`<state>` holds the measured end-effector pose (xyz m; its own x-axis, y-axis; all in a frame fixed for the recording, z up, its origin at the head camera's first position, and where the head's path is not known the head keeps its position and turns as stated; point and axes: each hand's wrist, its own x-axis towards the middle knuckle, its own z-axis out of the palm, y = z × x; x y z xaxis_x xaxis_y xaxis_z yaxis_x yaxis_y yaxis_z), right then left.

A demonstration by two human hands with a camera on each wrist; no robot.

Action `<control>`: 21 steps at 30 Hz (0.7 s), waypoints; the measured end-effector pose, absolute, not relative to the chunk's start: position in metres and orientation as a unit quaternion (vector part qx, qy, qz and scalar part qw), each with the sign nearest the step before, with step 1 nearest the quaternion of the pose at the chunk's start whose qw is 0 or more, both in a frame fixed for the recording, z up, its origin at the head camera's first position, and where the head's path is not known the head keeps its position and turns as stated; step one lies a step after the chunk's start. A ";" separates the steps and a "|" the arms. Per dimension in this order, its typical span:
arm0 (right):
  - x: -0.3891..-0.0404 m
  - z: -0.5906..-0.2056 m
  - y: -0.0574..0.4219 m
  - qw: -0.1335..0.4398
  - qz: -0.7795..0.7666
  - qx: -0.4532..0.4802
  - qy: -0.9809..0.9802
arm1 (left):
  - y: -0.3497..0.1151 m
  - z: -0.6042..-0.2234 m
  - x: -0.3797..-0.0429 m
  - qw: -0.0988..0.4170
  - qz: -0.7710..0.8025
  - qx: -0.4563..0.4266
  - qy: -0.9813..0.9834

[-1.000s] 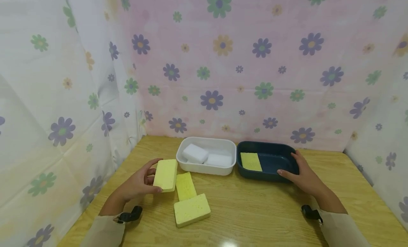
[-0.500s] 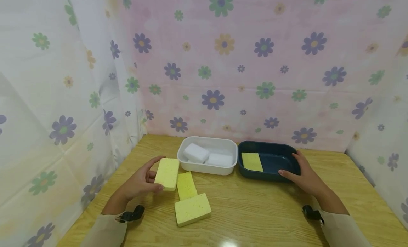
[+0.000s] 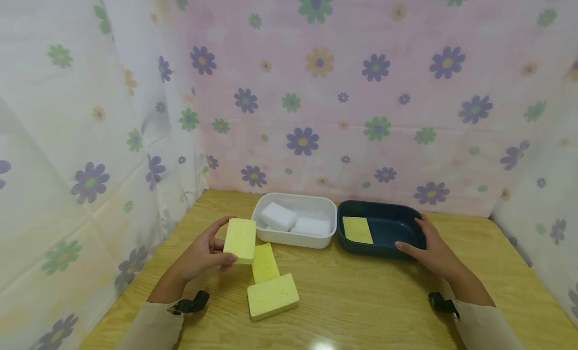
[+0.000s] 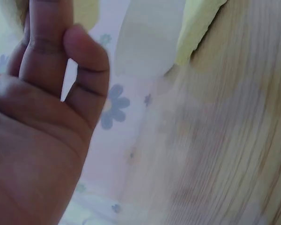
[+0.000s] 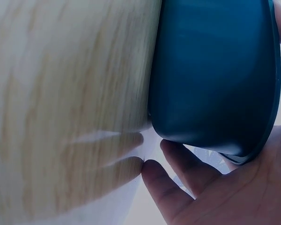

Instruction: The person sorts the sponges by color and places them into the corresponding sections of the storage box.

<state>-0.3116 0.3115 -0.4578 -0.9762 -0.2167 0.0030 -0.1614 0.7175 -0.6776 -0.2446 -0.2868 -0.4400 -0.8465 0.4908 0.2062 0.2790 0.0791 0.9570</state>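
In the head view, my left hand (image 3: 200, 257) pinches a pale yellow sponge (image 3: 240, 239) between thumb and fingers, raised over the table's left side. Part of that sponge (image 4: 87, 14) shows behind the fingers in the left wrist view. Below and to its right lies a brighter yellow sponge (image 3: 265, 263), partly covered by a thick yellow sponge (image 3: 273, 296). At the right, my right hand (image 3: 434, 253) grips the end of a dark blue tray (image 3: 393, 229), thumb at the front rim. One yellow sponge (image 3: 357, 229) lies inside, at the tray's left end. The right wrist view shows fingertips against the tray's end wall (image 5: 215, 93).
A white tray (image 3: 293, 239) stands left of the blue one, right beside it. White sponges (image 3: 278, 217) lie in it. The wooden table (image 3: 352, 300) runs back to a flowered curtain (image 3: 334, 114), which also hangs along both sides.
My left hand has lifted the pale yellow sponge slightly, moving it right and toward the white tray. My right hand has stayed at the blue tray.
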 end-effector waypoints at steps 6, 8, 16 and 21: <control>-0.310 -0.458 0.312 0.034 -0.369 -0.105 0.923 | -0.273 -0.433 -0.249 0.060 0.621 0.221 0.749; -0.310 -0.457 0.311 0.032 -0.371 -0.108 0.922 | -0.268 -0.428 -0.251 0.055 0.622 0.221 0.749; -0.310 -0.457 0.310 0.033 -0.371 -0.104 0.922 | -0.249 -0.410 -0.262 0.032 0.630 0.250 0.734; -0.310 -0.458 0.312 0.032 -0.368 -0.104 0.923 | -0.235 -0.397 -0.269 0.007 0.646 0.273 0.712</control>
<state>-0.3101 0.3116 -0.4582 -0.9763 -0.2159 0.0183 -0.1692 0.7072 -0.6864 -0.2695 -0.2349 -0.3966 -0.8504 0.3987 0.3434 0.3803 0.0148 0.9247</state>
